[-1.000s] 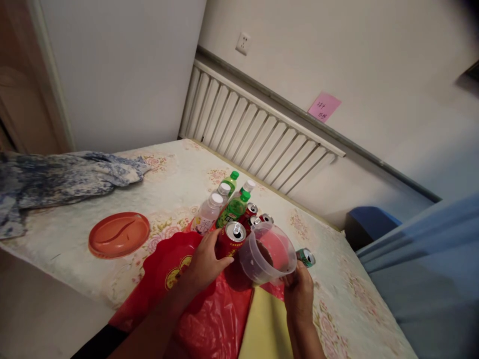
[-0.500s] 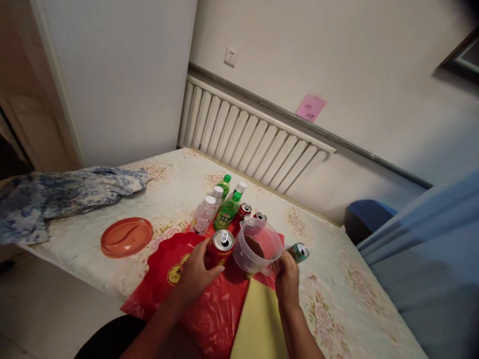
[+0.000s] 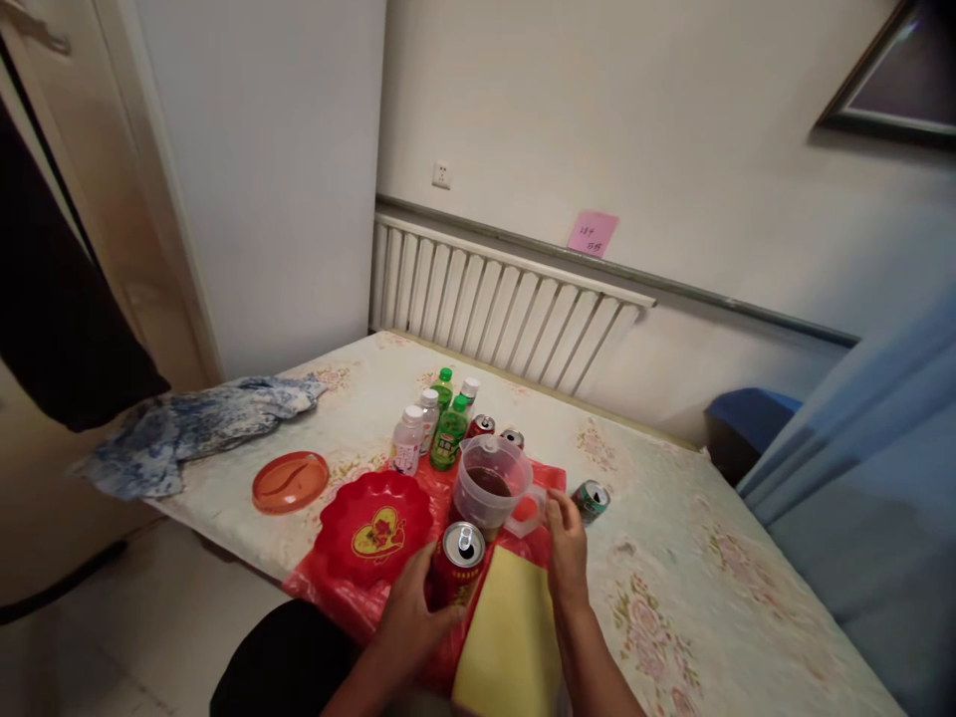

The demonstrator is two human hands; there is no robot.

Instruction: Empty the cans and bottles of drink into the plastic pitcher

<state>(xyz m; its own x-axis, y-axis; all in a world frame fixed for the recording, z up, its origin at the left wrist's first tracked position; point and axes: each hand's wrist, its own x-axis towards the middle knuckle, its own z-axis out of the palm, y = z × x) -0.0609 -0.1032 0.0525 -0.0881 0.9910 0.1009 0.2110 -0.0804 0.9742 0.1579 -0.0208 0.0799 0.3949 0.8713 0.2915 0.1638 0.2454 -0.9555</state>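
My left hand [image 3: 419, 609] is wrapped round a red drink can [image 3: 457, 570], upright with its tab opening showing on top. Just beyond the can stands a clear plastic measuring jug [image 3: 489, 506] with dark brown liquid inside. Beside the jug's handle is my right hand [image 3: 568, 543], its fingers loosely bent and no longer round the handle. A green can [image 3: 592, 501], tipped slightly, lies to the right of that hand. Behind the jug are two more opened cans, a red can [image 3: 484, 425] and another can [image 3: 514, 438], partly hidden.
Several bottles, among them a green-capped bottle [image 3: 449, 434] and a white-capped bottle [image 3: 407, 443], stand behind. A red scalloped plate [image 3: 340, 528] and yellow sheet [image 3: 515, 617] lie in front. An orange-red dish [image 3: 291, 483] and patterned cloth [image 3: 216, 428] are left on the flowered tablecloth [image 3: 717, 597].
The can in my left hand has come down and towards me. The jug now stands apart from it, and my right hand has let go of the handle. The view has shifted.
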